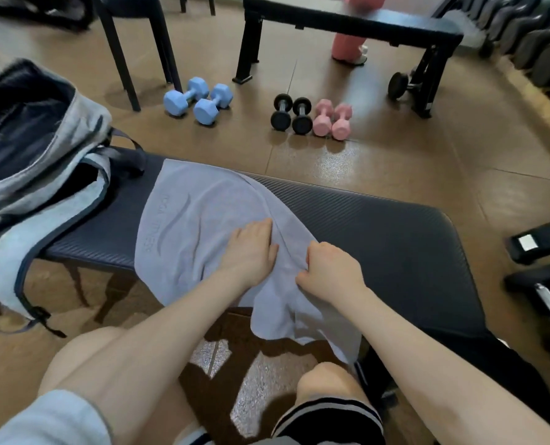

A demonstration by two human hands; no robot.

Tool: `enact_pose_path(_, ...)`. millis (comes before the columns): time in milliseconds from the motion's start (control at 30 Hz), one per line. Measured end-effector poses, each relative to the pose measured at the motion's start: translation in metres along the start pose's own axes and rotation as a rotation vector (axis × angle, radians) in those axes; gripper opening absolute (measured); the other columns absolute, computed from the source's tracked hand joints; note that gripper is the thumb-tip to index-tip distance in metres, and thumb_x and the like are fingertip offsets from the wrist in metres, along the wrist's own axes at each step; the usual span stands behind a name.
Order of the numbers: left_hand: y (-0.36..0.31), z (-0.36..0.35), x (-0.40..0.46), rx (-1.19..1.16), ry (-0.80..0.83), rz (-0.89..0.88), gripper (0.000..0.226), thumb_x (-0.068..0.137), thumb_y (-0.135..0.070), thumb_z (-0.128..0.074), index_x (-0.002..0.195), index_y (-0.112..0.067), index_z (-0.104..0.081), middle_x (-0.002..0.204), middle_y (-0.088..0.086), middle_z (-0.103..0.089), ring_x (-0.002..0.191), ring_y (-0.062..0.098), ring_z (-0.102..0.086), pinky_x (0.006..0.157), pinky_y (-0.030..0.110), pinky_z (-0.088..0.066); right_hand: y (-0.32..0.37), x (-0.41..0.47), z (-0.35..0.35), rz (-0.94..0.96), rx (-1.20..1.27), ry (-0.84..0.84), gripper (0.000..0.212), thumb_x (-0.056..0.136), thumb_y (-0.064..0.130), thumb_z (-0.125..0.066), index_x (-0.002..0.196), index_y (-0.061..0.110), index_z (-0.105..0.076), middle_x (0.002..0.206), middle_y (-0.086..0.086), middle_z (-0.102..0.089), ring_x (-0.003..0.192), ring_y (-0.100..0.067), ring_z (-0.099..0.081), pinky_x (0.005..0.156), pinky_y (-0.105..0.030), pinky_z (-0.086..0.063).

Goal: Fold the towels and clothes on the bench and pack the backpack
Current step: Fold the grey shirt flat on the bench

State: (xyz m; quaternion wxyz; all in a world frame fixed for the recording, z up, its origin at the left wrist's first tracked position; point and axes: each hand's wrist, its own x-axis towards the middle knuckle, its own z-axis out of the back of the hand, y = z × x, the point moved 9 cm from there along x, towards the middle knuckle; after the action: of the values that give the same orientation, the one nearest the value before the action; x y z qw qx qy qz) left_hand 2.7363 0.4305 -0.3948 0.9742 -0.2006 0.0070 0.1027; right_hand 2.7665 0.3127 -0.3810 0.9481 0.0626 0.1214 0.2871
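your left hand (251,248) lies flat on a pale blue-grey towel (187,220), fingers straight and held together, pressing the cloth onto the dark padded bench (379,226). your right hand (328,268) sits just beside it, fingers curled down into the fabric, bunching a fold of the towel along its right edge. the towel is draped across the middle of the bench, its far end lying flat near the far edge and its near end hanging off the front edge, down between your knees. faint embossed lettering runs along the towel's left side, too soft to read.

at the left end of the bench stands a grey backpack (36,149) with dark trim, its main compartment unzipped and gaping open toward you, a dark lining visible inside; its strap hangs down off the bench.

on the brown floor beyond the bench rest a pair of blue dumbbells (198,100), a pair of black dumbbells (291,114) and a pair of pink dumbbells (332,121), the black and pink pairs side by side. a second black bench (347,24) stands further back, with a pink object partly hidden behind it.
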Motion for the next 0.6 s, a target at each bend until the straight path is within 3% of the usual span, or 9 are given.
enact_pose_path(100, -0.001, -0.003, 0.002, 0.017, -0.010, 0.092, 0.052, 0.096, -0.039, -0.035, 0.138, -0.008, -0.033, 0.146, 0.010, -0.034, 0.135, 0.025, -0.029, 0.108, 0.042, -0.023, -0.021, 0.005, 0.003, -0.085, 0.095, 0.040, 0.012, 0.081, 0.021, -0.051, 0.078, 0.010, -0.045, 0.083, -0.006, -0.050, 0.077, -0.028, -0.051, 0.056, -0.030, -0.038)
enact_pose_path(233, -0.008, -0.013, 0.001, 0.091, 0.073, 0.284, 0.072, 0.089, -0.063, -0.025, 0.145, -0.017, -0.020, 0.155, 0.007, -0.013, 0.140, 0.040, -0.008, 0.112, 0.052, -0.009, -0.078, 0.020, 0.021, -0.257, 0.624, -0.016, 0.009, 0.083, 0.012, -0.046, 0.075, 0.009, -0.045, 0.077, -0.009, -0.051, 0.070, -0.024, -0.048, 0.059, -0.036, -0.046)
enact_pose_path(333, -0.014, -0.020, 0.007, 0.144, 0.111, 0.372, 0.082, 0.084, -0.073, -0.023, 0.147, -0.022, -0.009, 0.157, 0.010, -0.001, 0.138, 0.048, -0.001, 0.108, 0.059, -0.004, -0.108, 0.035, 0.025, -0.322, 0.971, 0.102, 0.011, 0.092, 0.011, -0.044, 0.086, 0.010, -0.053, 0.071, -0.009, -0.047, 0.060, -0.018, -0.043, 0.050, -0.024, -0.041)
enact_pose_path(400, -0.015, -0.023, 0.011, 0.154, 0.134, 0.400, 0.085, 0.082, -0.075, -0.023, 0.148, -0.026, -0.003, 0.156, 0.011, 0.006, 0.138, 0.048, 0.004, 0.108, 0.060, -0.002, -0.125, 0.057, 0.039, -0.258, 0.908, 0.070, 0.016, 0.094, 0.012, -0.046, 0.096, 0.006, -0.060, 0.075, -0.007, -0.054, 0.064, -0.018, -0.049, 0.049, -0.023, -0.040)
enact_pose_path(500, -0.018, -0.027, 0.014, 0.210, 0.149, 0.406, 0.083, 0.083, -0.073, -0.024, 0.148, -0.027, -0.001, 0.156, 0.011, 0.007, 0.141, 0.041, 0.006, 0.111, 0.056, 0.000, -0.149, 0.091, 0.058, -0.162, 0.576, -0.078, 0.028, 0.093, 0.016, -0.050, 0.119, 0.007, -0.055, 0.100, -0.009, -0.058, 0.094, -0.026, -0.055, 0.076, -0.034, -0.044)
enact_pose_path(600, -0.048, -0.020, 0.023, 0.194, 0.004, 0.225, 0.072, 0.090, -0.059, -0.033, 0.146, -0.016, -0.019, 0.156, 0.011, -0.009, 0.142, 0.031, -0.006, 0.114, 0.043, -0.008, -0.148, 0.090, 0.061, -0.069, 0.328, -0.172, 0.037, 0.090, 0.022, -0.058, 0.125, 0.009, -0.051, 0.121, -0.013, -0.050, 0.110, -0.030, -0.051, 0.093, -0.037, -0.042)
